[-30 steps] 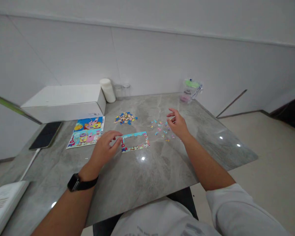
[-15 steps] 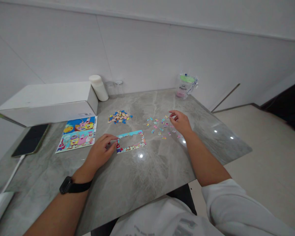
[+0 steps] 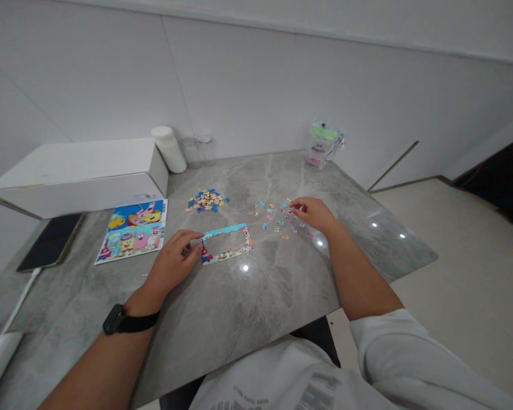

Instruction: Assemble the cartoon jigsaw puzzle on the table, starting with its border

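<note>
My left hand (image 3: 177,259) rests on the table with its thumb and fingers apart, the fingertips touching the left edge of a jigsaw border (image 3: 251,242). The border is a joined rectangle of colourful pieces, and grey tabletop shows through its middle. My right hand (image 3: 314,215) is low over the loose puzzle pieces (image 3: 277,229) scattered to the right. Its thumb and forefinger are pinched together on a small puzzle piece, mostly hidden by the fingertips. Behind the border lies a heap of puzzle pieces (image 3: 208,200), mostly blue and tan.
A printed cartoon picture sheet (image 3: 132,232) lies left of the border. Farther left are a phone (image 3: 51,242) with a white cable and a long white box (image 3: 77,165). A white bottle (image 3: 170,149), clear glasses (image 3: 205,151) and a plastic bag (image 3: 322,145) stand along the wall.
My right hand has lowered slightly to the left, and its fingertips have come together among the loose pieces. My left hand stays at the border's left edge. The view has shifted slightly.
</note>
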`<state>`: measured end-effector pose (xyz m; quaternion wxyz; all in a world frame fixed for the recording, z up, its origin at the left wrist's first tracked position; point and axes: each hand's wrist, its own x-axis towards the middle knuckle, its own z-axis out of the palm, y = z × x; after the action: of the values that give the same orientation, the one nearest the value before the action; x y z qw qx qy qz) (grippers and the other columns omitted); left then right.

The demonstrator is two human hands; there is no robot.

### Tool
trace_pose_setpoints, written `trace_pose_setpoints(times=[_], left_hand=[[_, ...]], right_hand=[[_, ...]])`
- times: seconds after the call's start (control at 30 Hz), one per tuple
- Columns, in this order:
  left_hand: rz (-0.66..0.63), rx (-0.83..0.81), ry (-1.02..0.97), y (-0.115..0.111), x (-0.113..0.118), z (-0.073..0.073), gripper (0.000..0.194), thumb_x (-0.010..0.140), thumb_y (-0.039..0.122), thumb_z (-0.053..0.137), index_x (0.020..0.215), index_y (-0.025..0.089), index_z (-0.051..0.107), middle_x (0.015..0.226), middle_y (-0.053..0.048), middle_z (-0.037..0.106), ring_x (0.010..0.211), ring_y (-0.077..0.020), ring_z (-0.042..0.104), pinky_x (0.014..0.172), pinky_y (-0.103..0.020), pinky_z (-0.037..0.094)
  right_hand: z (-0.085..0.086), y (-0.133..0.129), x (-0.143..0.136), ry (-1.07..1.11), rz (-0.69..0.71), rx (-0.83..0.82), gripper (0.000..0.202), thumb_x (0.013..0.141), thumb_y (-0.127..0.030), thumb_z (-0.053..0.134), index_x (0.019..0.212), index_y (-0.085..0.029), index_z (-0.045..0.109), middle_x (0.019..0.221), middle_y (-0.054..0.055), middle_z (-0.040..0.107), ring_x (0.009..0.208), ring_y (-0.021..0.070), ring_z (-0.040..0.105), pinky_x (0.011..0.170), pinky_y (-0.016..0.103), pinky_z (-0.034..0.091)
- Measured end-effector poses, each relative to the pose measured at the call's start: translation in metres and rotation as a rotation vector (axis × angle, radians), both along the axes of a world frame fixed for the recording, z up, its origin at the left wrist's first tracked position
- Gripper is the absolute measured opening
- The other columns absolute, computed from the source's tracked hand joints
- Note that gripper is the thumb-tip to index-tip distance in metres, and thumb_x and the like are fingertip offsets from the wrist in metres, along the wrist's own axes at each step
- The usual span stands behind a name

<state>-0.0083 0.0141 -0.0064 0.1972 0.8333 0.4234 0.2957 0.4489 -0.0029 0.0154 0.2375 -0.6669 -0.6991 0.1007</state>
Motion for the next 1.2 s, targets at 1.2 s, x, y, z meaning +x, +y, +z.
trace_pose_setpoints(times=[1.2], left_hand=[[-0.001,-0.001,0.041,0.000,-0.001,0.001,0.033,0.104,0.042,0.053,0.121,0.021,0.072,0.115,-0.009,0.068,0.086,-0.0198,0.063,0.075,-0.034,0.053]], right_hand=[[-0.005,-0.009,-0.017,-0.177,0.164,-0.215,0.013,0.086,-0.026,0.077,0.099,-0.025,0.080,0.090,0.003,0.077,0.081,0.0200,0.067,0.075,0.031,0.047]])
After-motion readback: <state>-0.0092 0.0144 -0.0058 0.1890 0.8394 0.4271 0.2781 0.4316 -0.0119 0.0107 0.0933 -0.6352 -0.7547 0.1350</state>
